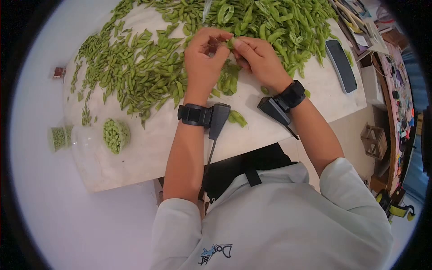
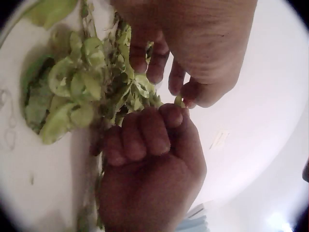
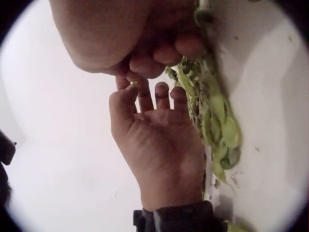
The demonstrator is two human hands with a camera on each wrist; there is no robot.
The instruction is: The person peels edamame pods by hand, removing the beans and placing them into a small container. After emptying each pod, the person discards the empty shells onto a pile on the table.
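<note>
Pinching one pod (image 1: 230,43): two hands (image 1: 203,58) (image 1: 264,63)

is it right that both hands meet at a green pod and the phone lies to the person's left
Wrong side: the head view shows the phone lying to the person's right. The left hand and right hand do meet at a green pod.

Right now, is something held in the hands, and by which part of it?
A green pod, pinched by the left hand and the right hand together; they cover most of it, so which part cannot be told.
</note>
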